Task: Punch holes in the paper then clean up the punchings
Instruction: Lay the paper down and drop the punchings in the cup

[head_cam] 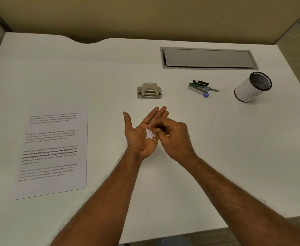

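Left hand (142, 137) palm up over the table (110, 71), fingers (159, 112) spread flat and nearly together; small pile of punchings (149, 134) resting in the hollow of the palm, tiny pale discs, thin and light. Right hand (174, 139) just beside, touching the palm edge, fingers curled inward, tips pressed close, perhaps pinching a disc, not clear. Probably gathering last pieces. Paper (56, 148) flat to the left, long axis pointing away; metal hole punch (149, 90) beyond; white cylinder cup (252, 87) far right, nearer the right hand.
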### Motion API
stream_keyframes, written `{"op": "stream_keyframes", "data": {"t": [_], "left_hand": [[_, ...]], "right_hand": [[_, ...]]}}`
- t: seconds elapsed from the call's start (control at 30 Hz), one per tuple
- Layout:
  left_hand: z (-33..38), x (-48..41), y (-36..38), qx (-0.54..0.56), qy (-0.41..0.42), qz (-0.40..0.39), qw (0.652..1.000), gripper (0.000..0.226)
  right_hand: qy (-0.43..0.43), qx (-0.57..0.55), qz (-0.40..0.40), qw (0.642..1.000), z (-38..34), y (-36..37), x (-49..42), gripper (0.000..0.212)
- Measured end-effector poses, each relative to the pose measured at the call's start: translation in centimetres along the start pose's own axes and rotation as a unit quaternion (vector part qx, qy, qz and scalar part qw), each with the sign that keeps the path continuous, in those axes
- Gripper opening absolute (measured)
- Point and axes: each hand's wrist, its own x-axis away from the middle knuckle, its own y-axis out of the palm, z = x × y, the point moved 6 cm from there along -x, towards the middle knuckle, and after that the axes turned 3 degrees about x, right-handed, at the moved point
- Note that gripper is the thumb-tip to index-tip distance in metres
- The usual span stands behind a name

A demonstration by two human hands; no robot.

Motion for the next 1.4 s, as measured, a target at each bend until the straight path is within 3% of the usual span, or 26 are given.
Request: {"op": "stream_keyframes", "data": {"t": [0.13,0.23,0.43,0.67,0.83,1.1,1.4], "left_hand": [[-0.1,-0.1,1.2,-0.009,-0.009,0.002,1.0,0.099],[-0.2,0.0,2.6,-0.022,-0.023,-0.007,0.999,0.095],[-1.5,0.4,5.7,-0.051,-0.059,-0.037,0.996,0.095],[-2.9,0.4,8.2,-0.07,-0.102,-0.059,0.991,0.097],[-3.7,-0.2,9.6,-0.076,-0.11,-0.061,0.989,0.096],[-7.1,-4.6,13.1,-0.115,-0.101,-0.053,0.987,0.09],[-13.5,-14.2,19.8,-0.146,-0.087,-0.056,0.984,0.083]], "right_hand": [[0.067,-0.088,0.072,0.991,0.7,-2.1,-0.4,0.016],[0.112,-0.112,0.08,0.984,1.5,-3.4,-0.4,0.016],[0.059,-0.067,0.061,0.994,-0.5,-5.0,0.1,0.016],[0.032,0.06,0.032,0.997,-1.9,-7.8,0.1,0.014],[0.024,0.049,0.074,0.996,-1.6,-10.5,0.6,0.012],[0.02,0.052,0.137,0.989,4.2,-15.2,-0.9,0.012],[0.029,0.051,0.156,0.986,13.4,-24.2,-6.6,0.014]]}}
